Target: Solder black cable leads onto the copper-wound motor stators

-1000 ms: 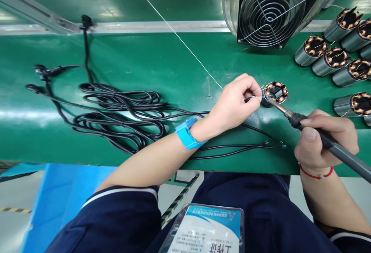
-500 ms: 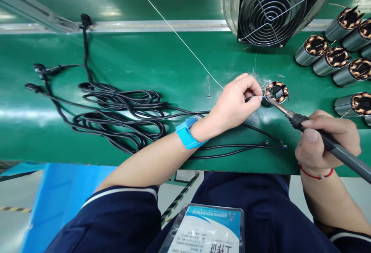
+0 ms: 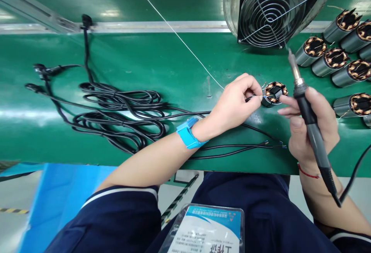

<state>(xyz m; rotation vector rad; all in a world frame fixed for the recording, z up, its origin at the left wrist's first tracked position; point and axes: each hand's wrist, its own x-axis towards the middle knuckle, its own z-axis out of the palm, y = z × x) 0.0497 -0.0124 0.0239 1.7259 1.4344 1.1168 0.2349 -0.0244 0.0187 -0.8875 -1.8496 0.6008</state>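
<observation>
The hollow steel cylinder ringed with copper windings sits just right of your left grip; no hand visibly clamps its body, so a sideways pull on its wiring could drag or tip it on the glossy green counter. The thin blue-tinted wire end runs out of that grip over the nearest rim; if it shifts or gets tugged, its contact could come loose, though whether it is fastened is too small to tell. Your left hand has thumb and forefinger pinched together on that wire close to the rim, so conducted heat could reach your fingertips. Your right hand is closed around the black-and-grey soldering iron, its metal tip pointing up and away from your left grip; a careless swing back could scorch the windings or your skin. The outstretched fingers beneath the tool are near the cylinder, touching or not I can't tell, and could nudge it. Left of your left grip, the coiled black rubber cables run under your forearm, where a snag could jerk your pinch. Beyond your right grip, the clustered copper-wound steel cylinders could be knocked by a wide sweep.
</observation>
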